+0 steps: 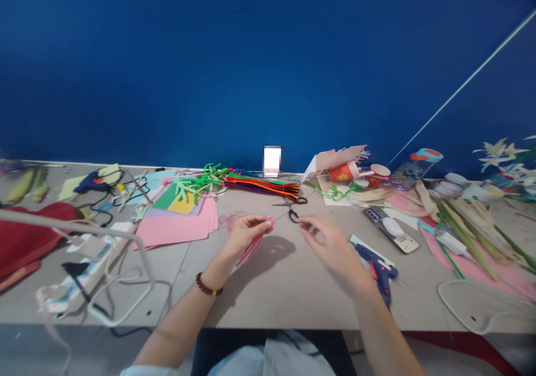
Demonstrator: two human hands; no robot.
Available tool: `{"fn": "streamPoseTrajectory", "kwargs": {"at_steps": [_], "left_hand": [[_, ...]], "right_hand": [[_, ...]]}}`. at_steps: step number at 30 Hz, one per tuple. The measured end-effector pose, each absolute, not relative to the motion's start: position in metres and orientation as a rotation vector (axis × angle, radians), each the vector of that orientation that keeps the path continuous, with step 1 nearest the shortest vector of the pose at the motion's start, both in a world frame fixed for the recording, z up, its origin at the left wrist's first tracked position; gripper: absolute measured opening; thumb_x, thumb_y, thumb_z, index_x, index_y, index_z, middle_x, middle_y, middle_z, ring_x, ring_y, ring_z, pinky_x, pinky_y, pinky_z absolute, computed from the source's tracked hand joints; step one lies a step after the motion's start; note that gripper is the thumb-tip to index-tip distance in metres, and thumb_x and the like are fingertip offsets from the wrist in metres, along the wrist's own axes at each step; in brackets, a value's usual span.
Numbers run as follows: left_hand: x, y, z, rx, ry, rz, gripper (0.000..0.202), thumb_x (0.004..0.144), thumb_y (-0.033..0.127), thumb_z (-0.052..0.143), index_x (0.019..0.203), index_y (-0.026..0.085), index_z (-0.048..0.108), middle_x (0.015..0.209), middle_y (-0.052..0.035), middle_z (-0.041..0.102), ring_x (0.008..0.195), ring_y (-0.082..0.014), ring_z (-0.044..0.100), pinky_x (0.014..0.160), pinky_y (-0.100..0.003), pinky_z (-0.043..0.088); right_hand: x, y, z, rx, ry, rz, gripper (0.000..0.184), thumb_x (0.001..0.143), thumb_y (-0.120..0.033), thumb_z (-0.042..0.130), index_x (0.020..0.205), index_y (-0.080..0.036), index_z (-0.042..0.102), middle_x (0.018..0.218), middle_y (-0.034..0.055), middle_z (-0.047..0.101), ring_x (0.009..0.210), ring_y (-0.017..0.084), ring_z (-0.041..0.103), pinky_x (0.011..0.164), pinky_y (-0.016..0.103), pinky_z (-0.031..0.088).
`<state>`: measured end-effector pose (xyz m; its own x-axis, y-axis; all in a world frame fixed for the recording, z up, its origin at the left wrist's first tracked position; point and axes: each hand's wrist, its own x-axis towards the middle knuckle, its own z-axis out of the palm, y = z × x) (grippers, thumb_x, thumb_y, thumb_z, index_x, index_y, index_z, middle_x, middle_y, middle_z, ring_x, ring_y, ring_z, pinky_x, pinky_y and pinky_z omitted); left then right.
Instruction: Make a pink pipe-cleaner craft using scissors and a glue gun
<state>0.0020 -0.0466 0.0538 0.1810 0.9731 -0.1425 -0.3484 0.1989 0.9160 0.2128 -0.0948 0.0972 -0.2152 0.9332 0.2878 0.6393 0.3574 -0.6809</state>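
My left hand point(247, 232) is closed on a bundle of pink pipe cleaners point(251, 247), which hang down from the fingers above the grey table point(293, 292). My right hand point(329, 242) hovers a little to the right, its fingers curled and pinched near the left hand; whether it holds anything is blurred. Black-handled scissors point(295, 211) lie just behind both hands. A blue glue gun point(379, 273) lies right of my right wrist. A dark red bead bracelet point(208, 287) is on my left wrist.
Pink and coloured paper sheets point(180, 220) lie at the left, green pipe-cleaner pieces point(201, 182) and a multicoloured pipe-cleaner bundle point(263, 186) behind. A red paper cup point(345, 171), a phone point(391, 230), leaves point(469, 225), white cables point(109, 287), and a second glue gun point(94, 182) surround the work spot.
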Motion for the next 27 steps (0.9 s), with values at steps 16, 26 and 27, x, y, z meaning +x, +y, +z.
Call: {"fn": "streamPoseTrajectory", "kwargs": {"at_steps": [16,26,27], "left_hand": [[-0.001,-0.046,0.040,0.930,0.805,0.921,0.019,0.061,0.024,0.079,0.074,0.013,0.074,0.064,-0.0051,0.070,0.058,-0.0107,0.061,0.064,-0.022,0.049],[-0.003,-0.047,0.042,0.833,0.771,0.851,0.022,0.059,0.025,0.080,0.075,0.012,0.074,0.063,-0.0058,0.069,0.054,-0.0109,0.060,0.061,-0.022,0.048],[-0.003,-0.047,0.043,0.821,0.765,0.845,0.023,0.058,0.025,0.081,0.074,0.012,0.074,0.062,-0.0059,0.069,0.053,-0.0107,0.060,0.060,-0.022,0.048]], "right_hand": [[0.182,-0.056,0.060,-0.930,-1.910,0.890,0.015,0.083,-0.024,0.059,0.096,-0.022,0.067,0.096,0.0063,0.063,0.092,0.018,0.058,0.074,0.029,0.049],[0.180,-0.055,0.055,-0.860,-1.883,0.923,0.012,0.085,-0.027,0.058,0.091,-0.022,0.066,0.092,0.0056,0.063,0.091,0.018,0.058,0.080,0.031,0.046],[0.179,-0.055,0.055,-0.851,-1.877,0.918,0.011,0.085,-0.028,0.058,0.090,-0.022,0.066,0.091,0.0054,0.063,0.090,0.018,0.058,0.080,0.031,0.046]]}}
